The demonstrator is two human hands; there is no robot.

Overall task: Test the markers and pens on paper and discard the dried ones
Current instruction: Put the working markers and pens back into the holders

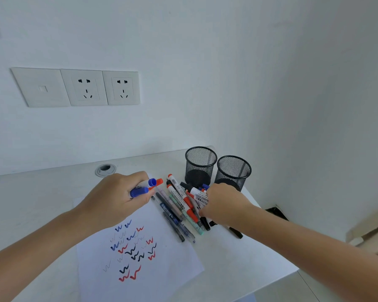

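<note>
On the white desk point(42, 203), the left hand point(116, 199) is closed around a bundle of capped whiteboard markers point(147, 185), blue and red, over the scribbled test paper point(162, 264), while the right hand point(224, 204) curls into the heap of markers and pens point(179, 208) before two black mesh pen cups point(201, 165). These light, stiff, smooth barrels will likely roll and slip, so mid-barrel is the best hold. Barrel labels are too small to read.

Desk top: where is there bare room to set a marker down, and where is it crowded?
Free: the desk left of the paper, up to the cable grommet, and the near right corner past the paper. Crowded: between the paper and the two mesh cups, where the pen pile lies under the right hand.
</note>
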